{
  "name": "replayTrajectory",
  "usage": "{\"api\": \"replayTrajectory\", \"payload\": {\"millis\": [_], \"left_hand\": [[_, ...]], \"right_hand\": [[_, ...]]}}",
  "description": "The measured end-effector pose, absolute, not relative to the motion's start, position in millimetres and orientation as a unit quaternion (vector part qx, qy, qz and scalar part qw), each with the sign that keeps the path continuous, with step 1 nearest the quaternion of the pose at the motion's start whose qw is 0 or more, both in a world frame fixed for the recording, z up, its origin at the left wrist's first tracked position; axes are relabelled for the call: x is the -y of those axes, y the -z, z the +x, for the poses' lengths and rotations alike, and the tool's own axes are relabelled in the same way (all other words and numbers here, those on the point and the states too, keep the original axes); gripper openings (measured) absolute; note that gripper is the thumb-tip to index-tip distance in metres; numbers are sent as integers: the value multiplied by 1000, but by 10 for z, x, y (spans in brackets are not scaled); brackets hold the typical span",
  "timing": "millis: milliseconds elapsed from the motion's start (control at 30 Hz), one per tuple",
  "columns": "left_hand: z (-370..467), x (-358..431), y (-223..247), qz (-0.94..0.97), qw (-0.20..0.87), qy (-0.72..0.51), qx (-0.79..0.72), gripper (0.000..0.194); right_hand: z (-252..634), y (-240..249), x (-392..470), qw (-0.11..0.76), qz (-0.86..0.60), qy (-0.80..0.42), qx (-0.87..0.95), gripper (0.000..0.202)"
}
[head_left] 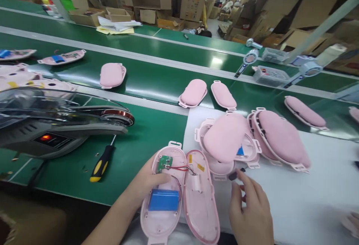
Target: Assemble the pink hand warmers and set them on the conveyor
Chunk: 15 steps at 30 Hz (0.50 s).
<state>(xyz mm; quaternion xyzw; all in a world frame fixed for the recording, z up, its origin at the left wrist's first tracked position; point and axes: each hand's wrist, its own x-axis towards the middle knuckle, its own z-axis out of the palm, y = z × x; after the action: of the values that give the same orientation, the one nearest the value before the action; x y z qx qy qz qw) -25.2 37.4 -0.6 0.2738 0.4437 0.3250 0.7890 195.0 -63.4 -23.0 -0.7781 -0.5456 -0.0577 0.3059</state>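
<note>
My left hand (153, 179) is closed on the left rim of an opened pink oval casing (165, 224), its thumb lying inside. A small green circuit board (165, 163) and a blue battery pack (163, 200) sit in this half. Red and black wires run to the other pink half (200, 207), which has a white block (195, 182) and yellow stickers. My right hand (251, 207) is to the right of the casing, fingers curled, with a small black piece (232, 176) at its fingertips. Its exact kind is unclear. Just beyond lies a pile of pink casings (226, 136).
A yellow-and-black screwdriver (103, 163) lies on the green bench at left, beside a grey machine (56, 136) with an orange light. More pink casings (193, 92) rest along the green belt. Handheld fans (249, 58) and a clear plastic bin (270, 76) stand farther back, before cardboard boxes.
</note>
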Motion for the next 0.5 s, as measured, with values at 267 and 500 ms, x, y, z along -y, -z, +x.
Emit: {"api": "replayTrajectory", "payload": {"millis": [267, 500], "left_hand": [[-237, -446, -45, 275, 793, -283, -464, 65], [-226, -418, -58, 257, 789, -279, -483, 63]], "right_hand": [[2498, 194, 591, 264, -731, 19, 629, 17], [1814, -400, 796, 604, -652, -93, 450, 17]]}}
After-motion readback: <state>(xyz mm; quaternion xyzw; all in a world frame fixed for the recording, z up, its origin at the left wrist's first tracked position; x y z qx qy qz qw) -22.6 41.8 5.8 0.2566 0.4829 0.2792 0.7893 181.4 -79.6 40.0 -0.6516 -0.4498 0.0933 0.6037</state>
